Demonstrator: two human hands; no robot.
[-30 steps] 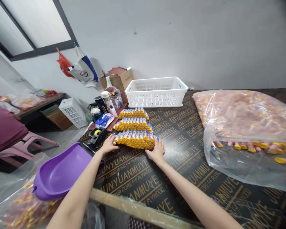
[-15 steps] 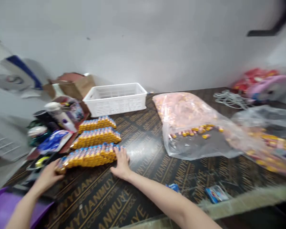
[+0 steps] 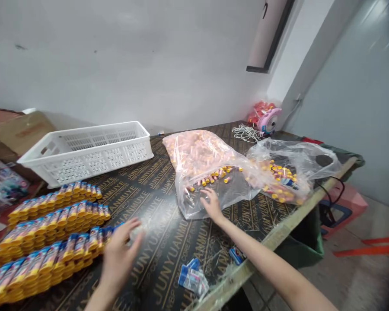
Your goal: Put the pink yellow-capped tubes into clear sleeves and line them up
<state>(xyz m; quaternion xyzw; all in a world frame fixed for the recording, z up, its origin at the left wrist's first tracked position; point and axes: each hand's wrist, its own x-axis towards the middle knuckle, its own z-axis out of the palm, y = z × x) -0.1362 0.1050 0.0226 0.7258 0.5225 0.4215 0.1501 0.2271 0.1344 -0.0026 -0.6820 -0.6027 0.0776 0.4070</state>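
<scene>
Three rows of stacked small yellow-and-blue tubes [image 3: 81, 246] lie on the left of the table. At the right end of the nearest row is my left hand [image 3: 118, 248], its thumb and fingers apart and nothing visible in it. The hand hides part of that row's end. My right hand [image 3: 211, 204] reaches to the front of a large clear plastic bag [image 3: 202, 147] with its fingers spread. Inside that bag are many pink-and-yellow tubes [image 3: 214, 176], some loose near the bag's mouth. Whether the right fingertips touch the plastic I cannot tell.
A white plastic basket [image 3: 94, 162] stands behind the rows. A second clear bag [image 3: 294, 162] with yellow-ended pieces lies to the right. Small blue packets [image 3: 192, 276] lie near the wooden table edge [image 3: 278, 233]. White cord [image 3: 246, 133] and a pink fan [image 3: 270, 121] are farther back.
The view has swung to the right. Both hands have come away from the two ends of the nearest tube row; my right hand has moved right to the bag, my left to the row's right end.
</scene>
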